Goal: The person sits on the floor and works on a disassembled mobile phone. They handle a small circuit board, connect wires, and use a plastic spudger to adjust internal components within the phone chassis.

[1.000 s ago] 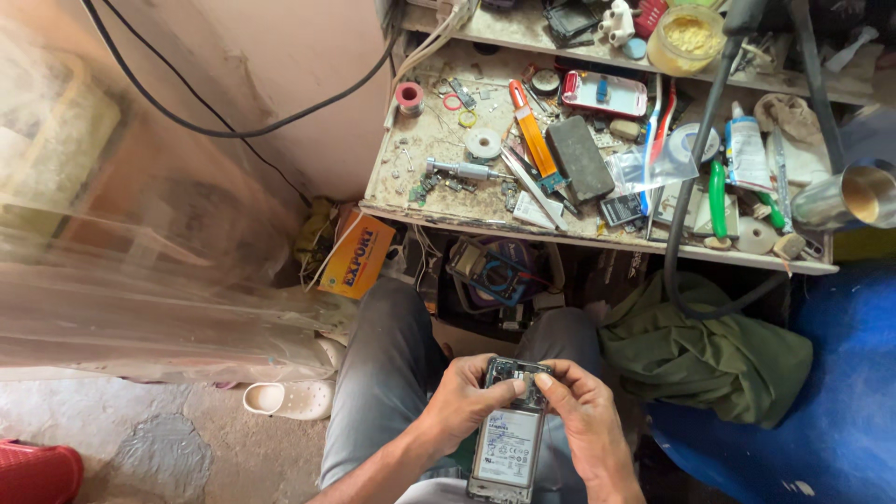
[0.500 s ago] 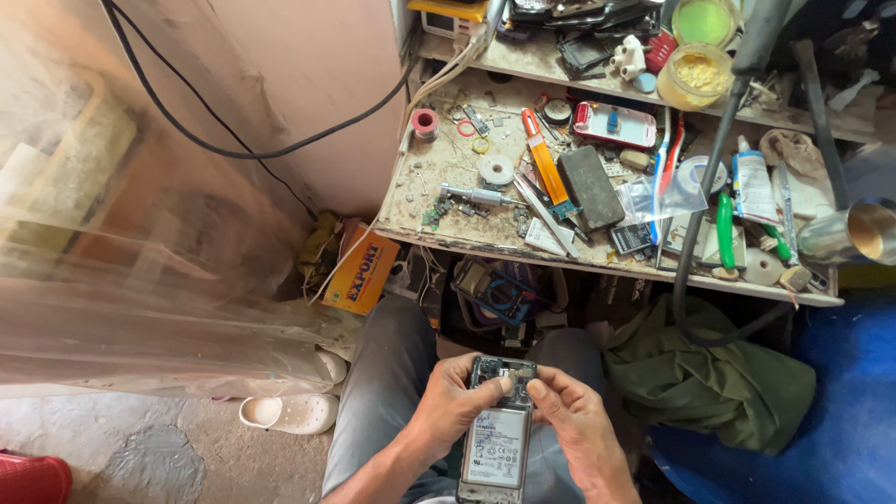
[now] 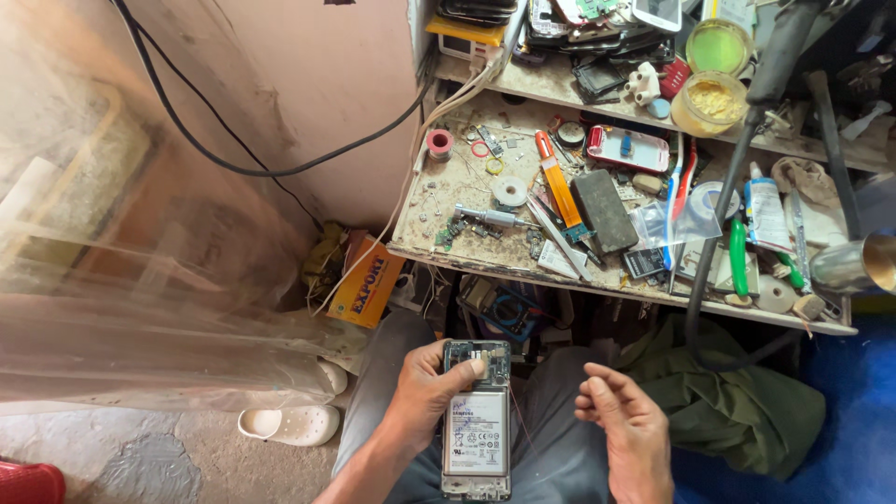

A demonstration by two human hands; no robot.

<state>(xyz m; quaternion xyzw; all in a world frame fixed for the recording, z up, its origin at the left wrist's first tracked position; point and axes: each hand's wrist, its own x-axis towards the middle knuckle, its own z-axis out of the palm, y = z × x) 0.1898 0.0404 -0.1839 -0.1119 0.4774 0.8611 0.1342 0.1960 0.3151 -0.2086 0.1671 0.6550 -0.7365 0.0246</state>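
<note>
Left hand point(image 3: 425, 397) fingers clamped on opened phone point(image 3: 476, 420) edges; right hand point(image 3: 623, 425) fingers loosely curled, apart, empty, below workbench point(image 3: 616, 280) edge.

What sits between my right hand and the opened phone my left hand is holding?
Nothing visible. The right hand hovers beside the opened phone, which the left hand grips; only an open gap above the lap separates them.

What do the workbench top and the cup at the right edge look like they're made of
Workbench: probably wood or board, matte; its worn, dusty, stained surface and chipped front edge suggest so. Cup: likely polished metal, perhaps steel, given its bright mirror-like sheen and gold-tinted inside.
</note>
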